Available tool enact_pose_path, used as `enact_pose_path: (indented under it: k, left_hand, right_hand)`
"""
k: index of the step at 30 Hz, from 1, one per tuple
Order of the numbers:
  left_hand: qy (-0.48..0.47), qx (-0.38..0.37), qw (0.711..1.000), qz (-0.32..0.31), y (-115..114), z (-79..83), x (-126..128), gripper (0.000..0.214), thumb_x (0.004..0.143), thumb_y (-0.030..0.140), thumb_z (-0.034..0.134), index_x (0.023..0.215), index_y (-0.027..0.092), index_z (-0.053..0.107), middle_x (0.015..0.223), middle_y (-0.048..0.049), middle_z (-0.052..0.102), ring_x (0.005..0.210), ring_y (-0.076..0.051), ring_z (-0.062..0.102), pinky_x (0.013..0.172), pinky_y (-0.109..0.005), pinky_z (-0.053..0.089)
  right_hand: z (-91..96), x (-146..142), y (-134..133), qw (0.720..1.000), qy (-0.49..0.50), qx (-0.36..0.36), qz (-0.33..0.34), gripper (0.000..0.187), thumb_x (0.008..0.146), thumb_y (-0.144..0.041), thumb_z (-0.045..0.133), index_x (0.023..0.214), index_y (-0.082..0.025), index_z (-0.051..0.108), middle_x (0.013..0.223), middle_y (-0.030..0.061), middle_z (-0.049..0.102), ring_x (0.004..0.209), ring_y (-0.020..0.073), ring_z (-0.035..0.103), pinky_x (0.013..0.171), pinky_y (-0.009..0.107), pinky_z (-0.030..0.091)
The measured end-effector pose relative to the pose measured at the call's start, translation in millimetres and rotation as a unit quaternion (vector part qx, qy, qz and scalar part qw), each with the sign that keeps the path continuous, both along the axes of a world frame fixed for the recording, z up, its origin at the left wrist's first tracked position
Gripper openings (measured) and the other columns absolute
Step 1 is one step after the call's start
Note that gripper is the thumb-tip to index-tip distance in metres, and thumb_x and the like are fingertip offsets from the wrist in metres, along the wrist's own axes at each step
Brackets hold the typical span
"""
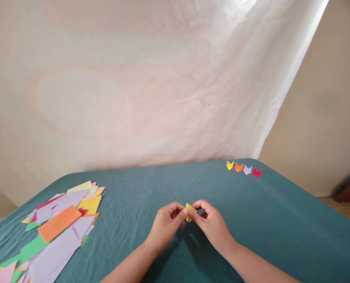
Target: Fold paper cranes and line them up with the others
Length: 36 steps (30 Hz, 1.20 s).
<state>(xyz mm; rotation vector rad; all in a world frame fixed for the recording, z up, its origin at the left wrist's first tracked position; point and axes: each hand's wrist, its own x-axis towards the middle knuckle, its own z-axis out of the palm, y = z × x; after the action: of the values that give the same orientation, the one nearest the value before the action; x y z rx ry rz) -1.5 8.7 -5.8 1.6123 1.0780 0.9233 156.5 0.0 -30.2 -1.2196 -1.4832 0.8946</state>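
Between my two hands is a small folded piece of yellow paper (189, 212), held up just over the green-blue tablecloth. My left hand (169, 221) pinches its left edge between thumb and fingers. From the other side, my right hand (209, 221) grips it, the thumb across its front. Fingers cover part of the paper, so its full shape is hidden. A small red bit (182, 226) shows below my left fingertips; what it is I cannot make out.
Loose coloured paper sheets (58, 224) lie in an overlapping pile on the left. At the far right edge stand in a row several small folded paper birds (239, 168), yellow, orange, lilac and red. A pale cloth (163, 98) hangs behind the table (127, 204).
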Motion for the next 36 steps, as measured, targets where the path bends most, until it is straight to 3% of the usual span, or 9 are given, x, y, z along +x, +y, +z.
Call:
enact_pose_path:
  k: [5,8,12,15,19,24,28,31,36]
  left_hand:
    - [0.034,0.038,0.999,-0.015,-4.2,-0.4,1.4,0.014,0.079,0.024,0.055,0.087,0.016,0.064,0.080,-0.0030,0.065,0.073,-0.015,0.058,0.063,-0.022,0.044]
    - [0.029,0.020,0.999,-0.017,-2.2,-4.4,1.6,0.016,0.081,0.023,0.050,0.085,0.015,0.064,0.079,-0.0035,0.065,0.071,-0.015,0.059,0.061,-0.022,0.044]
    - [0.009,-0.001,1.000,0.026,2.2,-8.6,-0.2,0.014,0.081,0.027,0.051,0.087,0.016,0.057,0.074,-0.0029,0.065,0.066,-0.015,0.060,0.057,-0.022,0.044]
    - [0.030,0.039,0.998,0.043,1.1,-8.6,-0.5,0.018,0.081,0.024,0.052,0.098,0.019,0.051,0.066,0.0024,0.062,0.059,-0.013,0.057,0.056,-0.022,0.041]
    - [0.063,0.083,0.994,0.012,-3.6,-7.4,2.6,0.023,0.080,0.018,0.051,0.103,0.021,0.049,0.064,0.0046,0.059,0.058,-0.012,0.055,0.058,-0.022,0.039]
    - [0.021,0.041,0.999,-0.001,-2.5,-6.5,4.5,0.028,0.074,0.014,0.053,0.101,0.020,0.049,0.063,0.0054,0.057,0.058,-0.012,0.056,0.056,-0.021,0.038]
    - [-0.010,0.018,1.000,0.023,3.5,-9.1,0.5,0.029,0.074,0.015,0.054,0.102,0.019,0.047,0.064,0.0049,0.057,0.058,-0.012,0.056,0.057,-0.022,0.040]
    - [-0.020,0.021,0.999,0.033,9.0,-14.2,-3.9,0.028,0.077,0.017,0.054,0.103,0.019,0.046,0.069,0.0030,0.060,0.060,-0.012,0.057,0.059,-0.022,0.041]
    - [-0.027,0.022,0.999,0.026,14.7,-20.2,-8.4,0.025,0.078,0.020,0.054,0.103,0.019,0.048,0.073,0.0015,0.062,0.063,-0.012,0.058,0.060,-0.022,0.042]
  right_hand:
    - [2.2,-0.6,-2.0,1.000,-0.002,-0.002,0.001,0.023,0.078,-0.034,0.063,0.096,-0.020,0.062,0.094,0.0027,0.065,0.074,0.0157,0.059,0.065,0.024,0.044]
    - [2.6,0.2,-2.0,1.000,-0.018,-0.016,0.016,0.019,0.081,-0.036,0.060,0.085,-0.019,0.065,0.083,0.0023,0.067,0.067,0.0151,0.058,0.061,0.024,0.043]
    - [0.5,1.7,0.1,1.000,-0.020,-0.011,-0.004,0.024,0.082,-0.039,0.058,0.073,-0.018,0.064,0.071,0.0014,0.065,0.064,0.0149,0.057,0.059,0.023,0.042]
    - [-0.1,0.9,0.7,0.999,-0.004,-0.022,0.029,0.025,0.082,-0.041,0.057,0.078,-0.018,0.064,0.073,0.0018,0.066,0.067,0.0154,0.059,0.060,0.023,0.043]
    - [3.1,-0.6,-1.5,0.999,-0.018,-0.016,0.033,0.025,0.082,-0.041,0.058,0.076,-0.017,0.065,0.073,0.0020,0.066,0.066,0.0155,0.059,0.059,0.023,0.043]
    - [6.3,1.0,-2.1,0.999,-0.025,0.008,0.026,0.029,0.086,-0.042,0.053,0.076,-0.018,0.067,0.070,0.0014,0.064,0.065,0.0152,0.056,0.058,0.023,0.040]
    - [0.9,3.5,2.6,0.999,-0.005,-0.026,0.026,0.040,0.088,-0.049,0.046,0.075,-0.018,0.066,0.058,-0.0007,0.055,0.054,0.0133,0.048,0.050,0.023,0.034]
    - [-4.9,5.4,6.1,0.997,0.045,-0.048,0.035,0.046,0.089,-0.053,0.040,0.082,-0.017,0.067,0.063,0.0003,0.056,0.052,0.0124,0.047,0.049,0.023,0.035]
    - [-8.0,6.6,7.7,0.993,0.069,-0.064,0.077,0.039,0.084,-0.051,0.051,0.097,-0.018,0.067,0.069,0.0012,0.061,0.054,0.0125,0.050,0.050,0.022,0.037]
